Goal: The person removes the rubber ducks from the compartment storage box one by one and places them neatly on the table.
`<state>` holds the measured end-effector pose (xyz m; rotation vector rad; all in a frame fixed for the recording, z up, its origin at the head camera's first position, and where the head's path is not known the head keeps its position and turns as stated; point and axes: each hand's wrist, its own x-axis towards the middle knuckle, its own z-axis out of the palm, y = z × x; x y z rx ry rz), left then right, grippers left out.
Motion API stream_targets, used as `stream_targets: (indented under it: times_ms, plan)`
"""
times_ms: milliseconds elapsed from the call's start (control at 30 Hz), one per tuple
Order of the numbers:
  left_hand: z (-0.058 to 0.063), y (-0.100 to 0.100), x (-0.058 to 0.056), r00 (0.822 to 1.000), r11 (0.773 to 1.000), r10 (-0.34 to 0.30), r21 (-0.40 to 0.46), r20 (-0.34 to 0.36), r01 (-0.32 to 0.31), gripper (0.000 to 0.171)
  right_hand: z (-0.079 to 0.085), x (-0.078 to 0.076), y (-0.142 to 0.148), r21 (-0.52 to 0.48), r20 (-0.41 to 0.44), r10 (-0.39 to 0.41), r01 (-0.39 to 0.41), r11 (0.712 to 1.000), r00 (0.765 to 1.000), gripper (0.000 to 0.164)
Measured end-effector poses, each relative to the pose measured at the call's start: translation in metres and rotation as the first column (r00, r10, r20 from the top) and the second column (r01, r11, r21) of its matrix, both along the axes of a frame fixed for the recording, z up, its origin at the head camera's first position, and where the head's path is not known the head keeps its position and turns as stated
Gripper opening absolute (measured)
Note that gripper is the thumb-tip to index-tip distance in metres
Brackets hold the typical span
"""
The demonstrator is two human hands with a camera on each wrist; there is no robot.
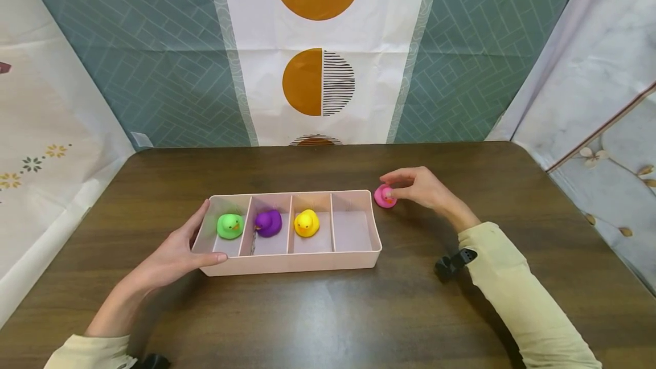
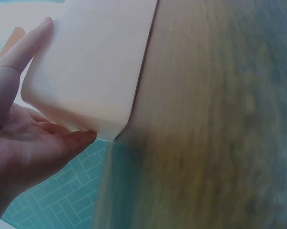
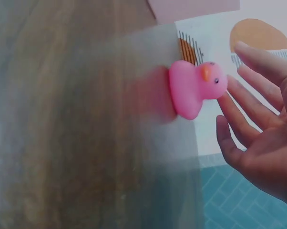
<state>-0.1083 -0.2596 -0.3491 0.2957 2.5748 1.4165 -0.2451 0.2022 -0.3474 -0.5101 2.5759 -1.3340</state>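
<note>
A pale pink divided box (image 1: 289, 263) stands on the table with four compartments in a row. A green rubber duck (image 1: 230, 226), a purple one (image 1: 269, 222) and a yellow one (image 1: 307, 223) each sit in their own compartment, from the left; the rightmost holds nothing. My left hand (image 1: 176, 255) grips the box's left end, thumb on the front wall (image 2: 96, 52) and fingers round the end. Just past the right end, a pink rubber duck (image 3: 186, 90) stands upright on the table. Spread fingers of my right hand (image 1: 417, 189) surround its head, the thumb apart from it.
The dark wooden table (image 1: 318, 318) ends at a back edge against a hanging cloth (image 1: 169, 73) with tile patterns and orange half-circles. Pale cloths (image 1: 589, 73) hang at both sides. A black wrist device (image 1: 453, 263) is on the right forearm.
</note>
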Motion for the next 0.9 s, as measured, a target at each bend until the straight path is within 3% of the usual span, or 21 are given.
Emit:
stream_targets:
  times_ms: [267,500,900]
  plan:
    - [-0.001,0.000,0.000,1.000,1.000,0.002,0.014,0.000,-0.002,0.107,0.013,0.009,-0.009,-0.016,-0.106,-0.018,0.016,1.000,0.994,0.036]
    - [-0.005,0.001,0.000,1.000,0.999,0.011,0.042,0.013,-0.012,0.107,0.019,0.023,-0.025,0.045,-0.175,0.001,0.007,0.999,0.985,0.031]
    - [-0.007,0.000,0.000,1.000,0.996,0.013,0.083,0.024,-0.015,0.106,0.028,0.037,-0.050,0.081,-0.233,0.048,-0.030,0.996,0.971,0.032]
